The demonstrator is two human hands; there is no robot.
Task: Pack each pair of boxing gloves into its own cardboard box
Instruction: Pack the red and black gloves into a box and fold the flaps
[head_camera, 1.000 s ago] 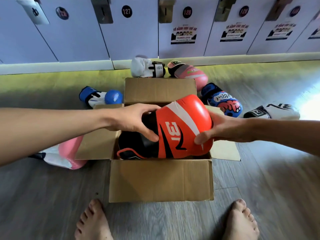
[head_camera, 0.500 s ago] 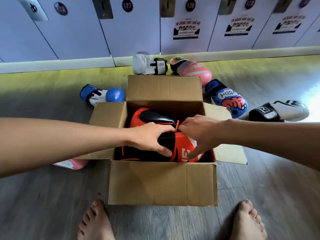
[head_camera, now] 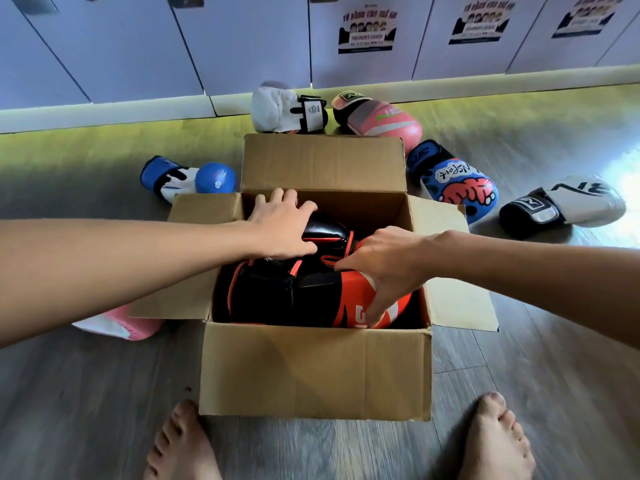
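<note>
Left hand (head_camera: 282, 230) has shifted back onto the far glove's cuff. Cardboard box (head_camera: 311, 372) on the floor (head_camera: 104, 410), flaps open: two orange-black gloves (head_camera: 311, 296) inside, side by side. Right hand (head_camera: 384, 268) fingers splayed, pressing the near one; left fingers wide, flat. Six loose gloves (head_camera: 453, 181) lie around the box.

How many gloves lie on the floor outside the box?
6. Blue-white glove left of the box, pink-white glove beside its left flap, white glove and pink-black glove behind it, blue cartoon glove and white-black glove to its right. Others may be hidden.
</note>
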